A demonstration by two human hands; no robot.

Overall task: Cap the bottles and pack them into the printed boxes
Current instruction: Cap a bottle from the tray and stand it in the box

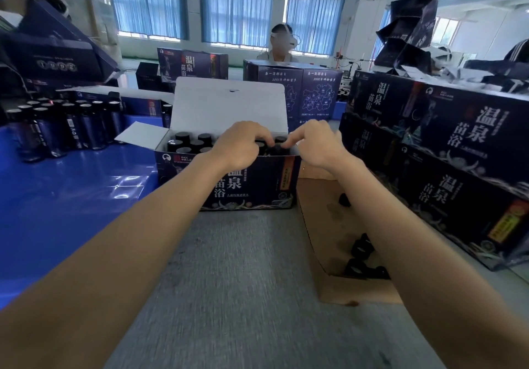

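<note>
Carefully, fingers of my left hand (240,147) curl round a bottle (274,149) just beneath them in the printed box (177,179), my right hand (317,147) pressing a straight forefinger alongside; probably slick and fragile, so grip at the cap.

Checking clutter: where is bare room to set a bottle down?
Free: the grey mat before the open box, between the forearms; the blue table left of it, nearer than the standing bottles. Crowded: cardboard tray of caps and stacked boxes at right.
</note>
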